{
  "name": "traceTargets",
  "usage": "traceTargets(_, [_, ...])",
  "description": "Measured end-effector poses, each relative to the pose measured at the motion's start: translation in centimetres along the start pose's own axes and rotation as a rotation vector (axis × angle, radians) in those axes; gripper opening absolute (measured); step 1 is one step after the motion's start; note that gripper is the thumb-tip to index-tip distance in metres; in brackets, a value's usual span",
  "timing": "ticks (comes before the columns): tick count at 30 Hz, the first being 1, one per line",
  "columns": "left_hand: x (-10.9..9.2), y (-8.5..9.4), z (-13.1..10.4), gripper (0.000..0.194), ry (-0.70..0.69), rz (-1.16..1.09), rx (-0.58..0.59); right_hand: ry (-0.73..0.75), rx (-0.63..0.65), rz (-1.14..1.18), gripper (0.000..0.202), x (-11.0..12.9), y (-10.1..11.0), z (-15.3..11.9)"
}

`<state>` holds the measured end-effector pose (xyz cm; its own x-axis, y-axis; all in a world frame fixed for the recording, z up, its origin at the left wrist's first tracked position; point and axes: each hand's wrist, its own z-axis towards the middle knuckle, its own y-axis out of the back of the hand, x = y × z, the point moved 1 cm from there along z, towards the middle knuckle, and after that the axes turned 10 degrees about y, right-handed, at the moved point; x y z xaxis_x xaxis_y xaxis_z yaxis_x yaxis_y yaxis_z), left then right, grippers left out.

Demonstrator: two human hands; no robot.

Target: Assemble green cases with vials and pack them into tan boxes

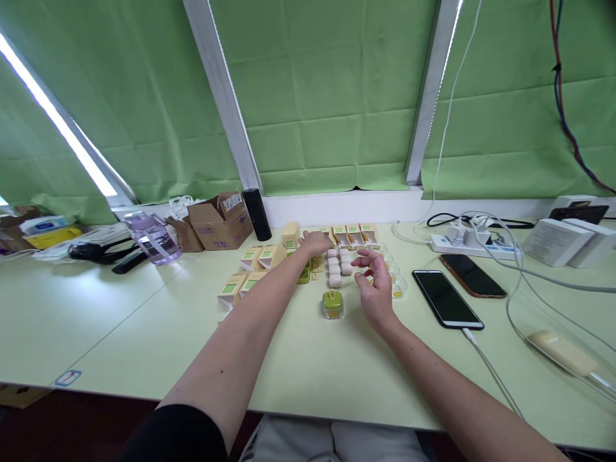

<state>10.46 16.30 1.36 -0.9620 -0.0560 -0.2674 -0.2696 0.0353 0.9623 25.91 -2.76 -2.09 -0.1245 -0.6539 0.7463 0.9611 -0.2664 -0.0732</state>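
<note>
Green blinds [332, 96] are hung across the back | blinds are parted by grey slanting posts [224, 90] | a bright strip of light [58, 117] is let in at far left | white wall [332, 208] is seen below the blinds | pale table [154, 350] is crossed by a seam [131, 321] | dark reddish floor [81, 423] is glimpsed below, at left
</note>
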Motion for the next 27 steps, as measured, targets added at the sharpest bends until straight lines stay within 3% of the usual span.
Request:
traceTargets(7, [1.5, 2.0, -2.3, 0.033, 0.053, -0.030, -0.125, -0.015, -0.029, 0.016, 0.037, 0.5, 0.0, 0.2])
traceTargets(15, [3.8, 3.2, -9.6, 0.038, -0.083, -0.124, -0.384, -0.024, -0.051, -0.017, 0.030, 0.7, 0.0, 0.6])
traceTargets(18, [4.2, 3.0, -13.0, 0.042, -0.204, -0.204, -0.532, -0.023, -0.039, -0.027, 0.030, 0.8, -0.1, 0.8])
traceTargets(22, [4.2, 2.2, -16.8, 0.049, -0.329, -0.130, -0.644, -0.061, 0.019, -0.029, 0.037, 1.0, -0.3, 0.9])
traceTargets(27, [4.3, 0.6, -19.1, 0.049, -0.483, 0.016, -0.720, -0.132, 0.077, -0.014, 0.053, 1.0, -0.6, 0.9])
